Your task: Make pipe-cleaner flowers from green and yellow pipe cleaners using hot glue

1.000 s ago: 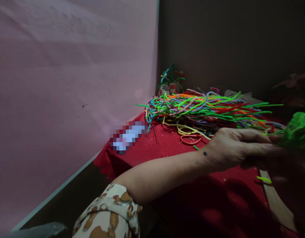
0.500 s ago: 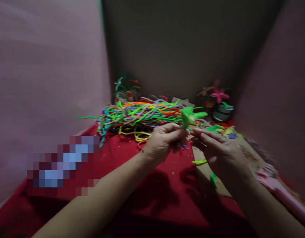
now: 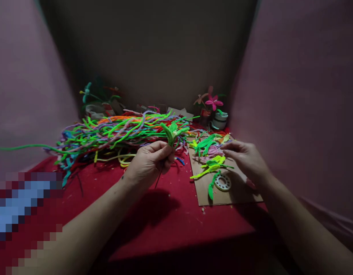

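1. The left hand is closed, pinching a green flower just below its petals; the thin dark stem slants down beneath the fingers.
2. The flower is held upright above the red-covered table, in front of the right end of a heap of coloured stems.
3. The right hand is over the cardboard, thumb and fingers close together beside some pink pieces; whether it grips one, I cannot tell.
4. On the cardboard, yellow-green pieces lie nearer than the pink ones, and a green leaf lies against a white ring.
5. At the back right, a pink flower stands above a white pot.
6. At the back left, a blue flower rises behind the heap.
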{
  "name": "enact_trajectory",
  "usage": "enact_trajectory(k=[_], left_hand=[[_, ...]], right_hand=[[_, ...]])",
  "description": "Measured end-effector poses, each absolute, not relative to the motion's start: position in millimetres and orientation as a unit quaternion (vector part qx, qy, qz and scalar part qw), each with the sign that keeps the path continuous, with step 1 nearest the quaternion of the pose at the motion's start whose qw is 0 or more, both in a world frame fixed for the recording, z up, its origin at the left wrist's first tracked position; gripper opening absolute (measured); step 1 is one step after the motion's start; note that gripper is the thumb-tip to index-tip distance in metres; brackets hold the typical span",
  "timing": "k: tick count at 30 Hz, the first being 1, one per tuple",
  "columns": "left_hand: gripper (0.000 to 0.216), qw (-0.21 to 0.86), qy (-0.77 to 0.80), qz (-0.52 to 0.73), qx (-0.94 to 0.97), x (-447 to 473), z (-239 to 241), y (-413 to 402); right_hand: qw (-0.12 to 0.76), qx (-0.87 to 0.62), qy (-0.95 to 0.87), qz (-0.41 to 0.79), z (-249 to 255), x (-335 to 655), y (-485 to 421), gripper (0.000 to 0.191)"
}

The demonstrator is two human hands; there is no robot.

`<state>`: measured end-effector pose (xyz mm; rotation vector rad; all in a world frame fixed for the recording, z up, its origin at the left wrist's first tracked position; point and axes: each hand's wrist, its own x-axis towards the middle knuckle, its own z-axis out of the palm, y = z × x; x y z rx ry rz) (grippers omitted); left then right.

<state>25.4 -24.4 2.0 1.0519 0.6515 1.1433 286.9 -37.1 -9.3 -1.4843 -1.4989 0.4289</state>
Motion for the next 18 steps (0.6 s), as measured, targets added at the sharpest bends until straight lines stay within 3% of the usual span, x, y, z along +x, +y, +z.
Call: enact_trajectory(k=[5, 9, 13, 16, 18], left_hand=[[0.021, 0.667, 0.296, 0.488, 0.478, 26.0, -0.8, -23.1], [0.020, 0.669, 0.298, 0.483, 0.479, 24.8, -0.8, -22.8], [0.022, 0.670, 0.295, 0.484, 0.479, 25.5, -0.6, -23.9], [0.022, 0.681, 0.293, 0.486, 0.463, 27.0, -1.9, -24.3], [0.020, 0.693, 0.283, 0.486, 0.452, 28.0, -4.5, -23.9]], right_hand=[[0.217, -0.638, -0.738, 0.032, -29.3, 293.1, -26.0, 0.033], [0.143, -0.647, -0.748, 0.028, -36.3, 288.7, -19.8, 0.039], [0.210, -0.636, -0.742, 0.022, -33.1, 291.1, -19.3, 0.024], [0.357, -0.639, -0.681, 0.036, -20.7, 293.7, -23.4, 0.014], [0.482, -0.613, -0.614, 0.119, -8.3, 289.8, -29.0, 0.010]])
